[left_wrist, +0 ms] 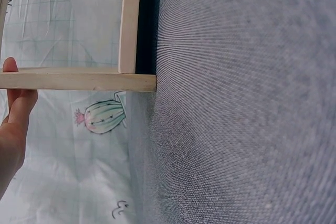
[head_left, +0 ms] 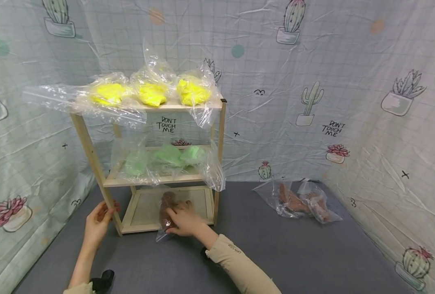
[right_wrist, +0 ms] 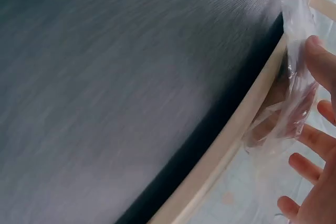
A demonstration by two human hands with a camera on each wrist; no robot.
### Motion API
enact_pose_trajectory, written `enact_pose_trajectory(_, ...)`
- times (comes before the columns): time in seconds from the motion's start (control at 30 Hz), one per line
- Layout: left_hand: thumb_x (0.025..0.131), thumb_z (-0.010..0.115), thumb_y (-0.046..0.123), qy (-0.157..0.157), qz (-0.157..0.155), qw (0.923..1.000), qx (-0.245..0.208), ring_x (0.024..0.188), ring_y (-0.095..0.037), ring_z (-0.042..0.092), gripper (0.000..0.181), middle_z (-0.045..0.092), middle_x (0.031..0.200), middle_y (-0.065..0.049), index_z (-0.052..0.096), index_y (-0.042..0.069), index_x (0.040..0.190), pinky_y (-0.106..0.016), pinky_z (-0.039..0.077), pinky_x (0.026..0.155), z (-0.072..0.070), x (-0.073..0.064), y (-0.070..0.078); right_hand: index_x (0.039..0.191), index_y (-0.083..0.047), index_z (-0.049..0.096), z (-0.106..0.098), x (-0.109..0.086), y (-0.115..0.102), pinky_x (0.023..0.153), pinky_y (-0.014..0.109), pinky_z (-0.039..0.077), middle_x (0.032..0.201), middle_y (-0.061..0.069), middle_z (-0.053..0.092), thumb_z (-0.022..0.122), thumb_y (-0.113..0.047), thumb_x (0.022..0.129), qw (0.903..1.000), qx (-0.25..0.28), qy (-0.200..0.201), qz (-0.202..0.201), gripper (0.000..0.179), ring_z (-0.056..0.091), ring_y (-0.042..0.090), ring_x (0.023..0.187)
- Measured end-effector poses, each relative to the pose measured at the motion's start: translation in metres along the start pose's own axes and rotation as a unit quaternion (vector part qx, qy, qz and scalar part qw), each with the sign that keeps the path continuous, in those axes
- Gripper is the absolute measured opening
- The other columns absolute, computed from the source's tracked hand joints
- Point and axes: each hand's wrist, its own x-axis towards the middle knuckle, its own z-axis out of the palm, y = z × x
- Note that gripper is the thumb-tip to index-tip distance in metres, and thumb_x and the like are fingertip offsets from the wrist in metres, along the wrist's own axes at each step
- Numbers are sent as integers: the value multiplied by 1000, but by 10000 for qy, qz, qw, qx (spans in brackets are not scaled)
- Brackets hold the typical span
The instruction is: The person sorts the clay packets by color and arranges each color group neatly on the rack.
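A three-tier wooden shelf (head_left: 155,179) stands on the grey table. My left hand (head_left: 99,216) grips its front left post (left_wrist: 68,80), with fingers and thumb on either side of the wood. On the bottom tier, towards its front, lies a clear zip bag with brown contents (head_left: 167,212). My right hand (head_left: 185,219) rests against this bag from the right. In the right wrist view, its thumb (right_wrist: 317,59) and forefinger touch the clear plastic (right_wrist: 296,87), while the other fingers are spread apart. The hand hides part of the bag in the head view.
Clear bags with yellow contents (head_left: 151,94) sit on the top tier; bags with green contents (head_left: 169,156) fill the middle one, some plastic overhanging. More bags with brown contents (head_left: 294,200) lie on the table at the right. Printed cloth (head_left: 269,134) hangs behind and at both sides.
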Motion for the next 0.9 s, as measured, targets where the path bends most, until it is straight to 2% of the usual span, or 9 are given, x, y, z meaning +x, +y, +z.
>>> enact_pose_trajectory(0.07, 90, 49, 4, -41, 31, 9998, -192, 87, 2, 62, 32, 64, 100, 12, 50, -3, 121, -10, 46, 65, -3, 3, -13, 122, -24, 42, 1, 6, -4, 91, 41, 36, 122, -8, 53, 44, -66, 79, 9999, -79, 61, 72, 60, 42, 16, 119)
enact_pose_trajectory(0.13, 90, 48, 3, -25, 59, 9999, -94, 88, 2, 62, 32, 64, 100, 13, 49, -3, 122, -10, 46, 66, -6, 4, -24, 122, -25, 44, 2, 11, -9, 91, 39, 37, 125, -7, 52, 42, -67, 79, 9999, -67, 56, 139, 59, 44, 14, 118)
enact_pose_trajectory(0.23, 90, 48, 2, 6, 13, 9999, -101, 88, 3, 62, 33, 64, 101, 13, 48, -4, 123, -9, 47, 68, -9, 4, -30, 124, -25, 43, 1, 18, -19, 92, 40, 39, 130, -6, 48, 41, -65, 81, 9996, 101, -62, 239, 59, 44, 12, 121)
enact_pose_trajectory(0.27, 90, 48, 3, 6, -56, 10000, 22, 88, 3, 62, 34, 63, 101, 15, 48, -3, 123, -9, 47, 69, -8, 4, -26, 124, -25, 43, 1, 20, -22, 92, 40, 40, 132, -6, 47, 41, -64, 82, 9994, 177, -97, 274, 58, 44, 11, 121)
enact_pose_trajectory(0.33, 89, 48, 2, 41, 31, 9998, -190, 88, 3, 62, 33, 64, 101, 13, 48, -5, 122, -9, 47, 68, -6, 3, -21, 127, -24, 42, -1, 25, -30, 94, 41, 39, 136, -5, 43, 40, -62, 83, 9988, 300, -187, 335, 57, 40, 10, 125)
enact_pose_trajectory(0.5, 88, 48, -4, 230, -13, 9991, -343, 83, 3, 63, 29, 65, 95, 13, 49, -10, 115, -9, 46, 65, 9, 0, 17, 134, -25, 35, -1, 34, -46, 100, 40, 35, 142, -5, 34, 33, -60, 87, 9971, 373, -413, 510, 59, 31, 10, 132)
enact_pose_trajectory(0.57, 88, 47, -4, 298, -153, 9994, -105, 82, 5, 62, 26, 64, 93, 15, 52, -6, 113, -9, 46, 65, 14, 0, 30, 136, -24, 33, -1, 36, -50, 101, 39, 33, 144, -5, 30, 31, -59, 88, 9961, 421, -510, 587, 59, 29, 10, 133)
enact_pose_trajectory(0.73, 87, 47, -5, 296, -180, 9994, -24, 81, 5, 62, 26, 64, 92, 17, 52, -7, 112, -9, 46, 65, 15, 1, 30, 139, -24, 27, -1, 37, -53, 104, 37, 30, 148, -4, 21, 28, -55, 90, 9927, 731, -736, 623, 58, 23, 11, 135)
enact_pose_trajectory(0.9, 87, 47, -5, 332, -271, 9989, 180, 81, 7, 62, 27, 64, 92, 19, 50, -10, 113, -9, 46, 63, 13, 1, 28, 142, -26, 18, -2, 35, -47, 106, 35, 28, 150, -5, 13, 27, -54, 91, 9897, 952, -996, 396, 58, 16, 11, 138)
